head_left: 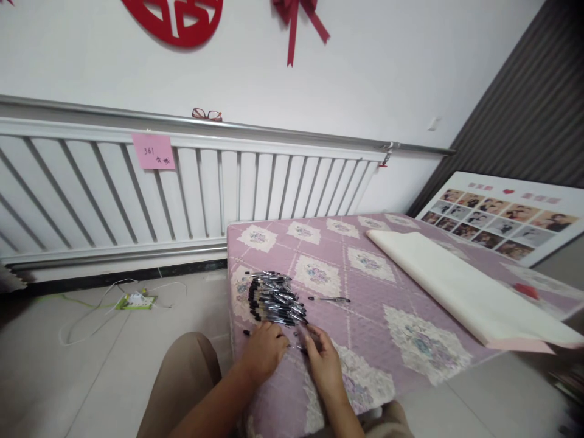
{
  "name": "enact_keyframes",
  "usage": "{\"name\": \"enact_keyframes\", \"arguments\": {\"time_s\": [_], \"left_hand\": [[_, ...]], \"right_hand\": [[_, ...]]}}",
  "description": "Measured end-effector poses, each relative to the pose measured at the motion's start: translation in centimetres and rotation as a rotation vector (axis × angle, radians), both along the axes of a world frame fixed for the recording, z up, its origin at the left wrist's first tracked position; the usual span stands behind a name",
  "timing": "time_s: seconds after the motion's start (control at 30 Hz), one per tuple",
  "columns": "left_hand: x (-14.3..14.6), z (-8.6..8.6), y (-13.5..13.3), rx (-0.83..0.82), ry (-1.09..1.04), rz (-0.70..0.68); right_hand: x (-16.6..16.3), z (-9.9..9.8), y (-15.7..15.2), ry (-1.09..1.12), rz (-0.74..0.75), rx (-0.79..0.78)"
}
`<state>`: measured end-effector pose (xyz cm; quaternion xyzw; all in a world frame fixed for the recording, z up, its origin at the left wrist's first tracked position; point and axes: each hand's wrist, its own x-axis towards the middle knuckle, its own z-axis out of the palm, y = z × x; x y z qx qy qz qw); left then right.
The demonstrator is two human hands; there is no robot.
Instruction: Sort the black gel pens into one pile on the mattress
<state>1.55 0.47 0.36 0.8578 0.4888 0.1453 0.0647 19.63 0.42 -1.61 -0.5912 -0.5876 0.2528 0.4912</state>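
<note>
A pile of clear-barrelled pens with black ends (274, 298) lies on the purple flowered bed cover (365, 328). My left hand (265, 351) is closed just below the pile, its fingers curled around a pen whose black end (247, 333) sticks out to the left. Close beside it on the right, my right hand (325, 362) pinches with thumb and fingers at the pens' clear ends between the hands. How many pens are held there is too small to tell. A single pen (329, 299) lies apart, right of the pile.
A rolled cream sheet (438, 280) lies across the bed's right side, near a photo board (497, 216). A white radiator (255, 185) with a pink note (154, 151) runs along the wall; glasses (207, 114) rest on its pipe. A power strip (137, 301) with cables is on the floor.
</note>
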Motion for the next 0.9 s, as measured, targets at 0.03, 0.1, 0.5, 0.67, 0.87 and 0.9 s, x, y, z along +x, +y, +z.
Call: {"name": "enact_keyframes", "arguments": {"time_s": [0.03,0.1,0.5,0.67,0.87,0.9], "left_hand": [[0.0,0.0,0.0,-0.001,-0.002,0.001],[0.0,0.0,0.0,0.000,-0.007,0.004],[-0.3,0.6,-0.9,0.013,-0.096,0.148],[-0.2,0.1,-0.4,0.014,-0.067,0.182],[0.0,-0.5,0.2,0.039,0.003,0.253],[0.0,-0.5,0.3,0.050,0.007,0.254]], "right_hand": [[0.2,0.0,-0.1,-0.003,-0.002,0.008],[0.8,0.1,-0.3,-0.037,0.007,0.027],[2.5,1.2,-1.5,-0.520,0.195,0.029],[2.0,1.6,-0.2,-0.515,0.225,0.035],[0.9,1.0,1.5,-0.432,0.241,0.108],[0.7,0.9,1.6,-0.416,0.233,0.121]]}}
